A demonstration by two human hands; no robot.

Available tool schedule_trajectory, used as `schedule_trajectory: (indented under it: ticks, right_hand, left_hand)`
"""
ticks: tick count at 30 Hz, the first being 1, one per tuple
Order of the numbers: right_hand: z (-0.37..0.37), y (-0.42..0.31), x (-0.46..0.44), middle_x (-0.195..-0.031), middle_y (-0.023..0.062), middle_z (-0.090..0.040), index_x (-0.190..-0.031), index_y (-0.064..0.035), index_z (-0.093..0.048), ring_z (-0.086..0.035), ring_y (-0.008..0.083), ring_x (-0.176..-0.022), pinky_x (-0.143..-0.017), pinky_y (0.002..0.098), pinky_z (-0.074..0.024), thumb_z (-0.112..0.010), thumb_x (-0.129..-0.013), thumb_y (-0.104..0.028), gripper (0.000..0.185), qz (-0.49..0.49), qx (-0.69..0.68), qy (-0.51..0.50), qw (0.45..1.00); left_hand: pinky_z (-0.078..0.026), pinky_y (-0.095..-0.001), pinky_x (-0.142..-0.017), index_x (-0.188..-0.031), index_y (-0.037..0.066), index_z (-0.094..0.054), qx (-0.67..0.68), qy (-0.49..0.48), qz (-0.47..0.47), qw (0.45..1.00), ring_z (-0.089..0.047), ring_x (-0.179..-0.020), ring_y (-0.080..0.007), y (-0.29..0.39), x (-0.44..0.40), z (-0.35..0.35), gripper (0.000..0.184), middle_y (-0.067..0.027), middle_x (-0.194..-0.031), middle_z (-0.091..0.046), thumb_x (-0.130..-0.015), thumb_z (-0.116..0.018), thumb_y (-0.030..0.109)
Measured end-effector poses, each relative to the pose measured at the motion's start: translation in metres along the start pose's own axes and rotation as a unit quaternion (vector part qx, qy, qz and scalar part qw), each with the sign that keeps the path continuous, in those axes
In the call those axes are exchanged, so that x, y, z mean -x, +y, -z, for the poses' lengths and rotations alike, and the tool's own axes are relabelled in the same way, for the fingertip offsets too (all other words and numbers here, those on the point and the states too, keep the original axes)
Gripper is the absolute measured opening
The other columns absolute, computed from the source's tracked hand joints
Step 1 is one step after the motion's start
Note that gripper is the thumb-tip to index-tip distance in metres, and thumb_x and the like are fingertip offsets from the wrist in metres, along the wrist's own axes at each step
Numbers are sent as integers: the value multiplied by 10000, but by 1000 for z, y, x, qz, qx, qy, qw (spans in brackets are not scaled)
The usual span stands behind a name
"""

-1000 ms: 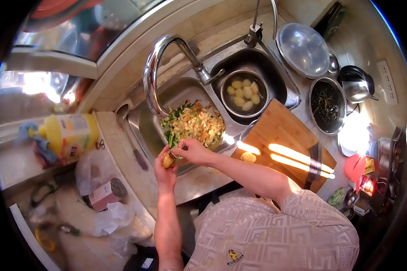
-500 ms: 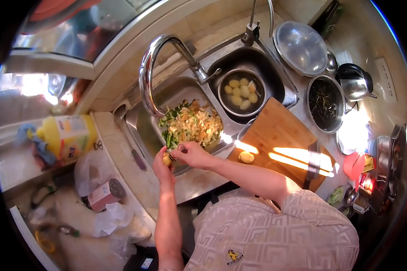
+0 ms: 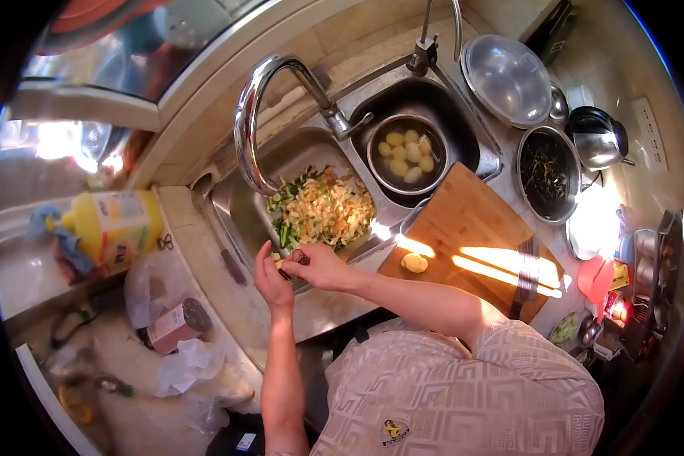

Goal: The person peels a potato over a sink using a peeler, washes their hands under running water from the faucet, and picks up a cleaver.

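Note:
Over the front edge of the left sink basin, my left hand is closed round a small yellow potato, mostly hidden by the fingers. Pinched in my right hand is a dark, narrow peeler, held against the potato. Just beyond both hands lies a heap of peelings and chopped green scraps in the basin. A peeled potato piece rests on the wooden cutting board to the right.
A chrome faucet arches over the left basin. In the right basin stands a metal bowl of peeled potatoes in water. A cleaver lies on the board. Farther right are a bowl of dark greens and a kettle.
The view has shifted slightly. The peeler and my right fingers have moved a little against the potato, and less of the potato shows now.

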State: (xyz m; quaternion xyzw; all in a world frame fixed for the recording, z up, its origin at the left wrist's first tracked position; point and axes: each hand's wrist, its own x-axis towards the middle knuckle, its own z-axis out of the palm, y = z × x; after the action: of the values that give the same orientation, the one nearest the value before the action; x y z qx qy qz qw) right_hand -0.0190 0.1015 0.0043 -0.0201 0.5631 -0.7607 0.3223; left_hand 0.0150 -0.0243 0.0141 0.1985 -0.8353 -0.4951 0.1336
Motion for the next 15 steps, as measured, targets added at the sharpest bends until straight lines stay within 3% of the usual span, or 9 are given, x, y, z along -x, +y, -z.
schedule_trajectory:
  ticks: [4, 5, 6, 7, 9, 11, 12, 13, 15]
  right_hand:
    - [4, -11, 5, -640, 56, -583, -684, -10, -545, -557, 114, -576, -527, 245, -438, -644, -832, -239, 291, 21, 43, -11, 999]
    - [6, -10, 3, -640, 56, -583, -684, -10, -545, -557, 114, -576, -527, 245, -438, -644, -832, -239, 291, 21, 43, -13, 999]
    - [8, -9, -1, -678, 66, -597, -694, 0, -551, -574, 118, -601, -538, 252, -448, -645, -829, -230, 284, -45, -106, 18, 993]
    - [10, -9, -3, -716, 77, -610, -704, 11, -556, -591, 122, -626, -548, 259, -457, -647, -826, -221, 277, -110, -252, 49, 960]
    - [8, -4, -1, -761, 73, -617, -731, 27, -567, -583, 134, -652, -606, 269, -471, -656, -814, -202, 259, -125, -233, 46, 963]
    - [5, 2, 2, -790, 45, -634, -691, 11, -527, -587, 104, -721, -615, 252, -454, -634, -838, -169, 255, 69, 24, 10, 997]
    - [4, -5, 7, -784, 41, -636, -817, 19, -597, -589, 119, -729, -652, 263, -458, -630, -834, -163, 186, 44, 47, -7, 998]
    - [3, -5, 8, -784, 41, -636, -817, 19, -597, -589, 119, -729, -652, 263, -458, -630, -834, -163, 186, 45, 47, -8, 998]
    - [1, -6, 12, -773, 82, -620, -874, -1, -615, -575, 160, -695, -668, 293, -465, -637, -803, -192, 206, 76, 93, -4, 993]
  left_hand:
    - [-423, -215, -617, -1116, -6, -564, 44, -21, 44, 998, -521, -708, -101, -7, 0, 12, 324, -52, -915, -587, -903, -360, 128]
    - [-425, -213, -590, -1119, 11, -560, 161, -22, 128, 978, -531, -698, -101, -7, -1, 14, 313, -50, -901, -587, -906, -366, 135]
    - [-426, -211, -562, -1121, 27, -555, 274, -21, 208, 939, -542, -688, -102, -6, -3, 15, 303, -48, -886, -586, -909, -372, 142]
    - [-426, -211, -562, -1121, 27, -555, 274, -19, 206, 939, -542, -688, -102, -7, -2, 16, 303, -48, -886, -586, -909, -372, 142]
    - [-417, -204, -510, -1134, 48, -533, 296, -40, 269, 916, -557, -662, -108, -3, 1, 17, 287, -38, -826, -570, -916, -386, 163]
    - [-451, -228, -562, -1151, 47, -512, 320, -43, 271, 907, -569, -726, -132, 9, 5, 10, 291, -51, -856, -560, -924, -393, 184]
    - [-456, -249, -607, -1166, 51, -493, 357, -39, 309, 881, -557, -763, -129, 19, 6, 5, 301, -51, -884, -564, -921, -402, 200]
    - [-461, -270, -651, -1181, 55, -473, 392, -34, 346, 852, -545, -800, -126, 23, 6, 3, 315, -50, -911, -568, -918, -412, 216]
    - [-476, -302, -733, -1156, 56, -488, 393, -52, 350, 849, -551, -873, -156, 8, 9, 7, 319, -66, -946, -566, -924, -424, 265]
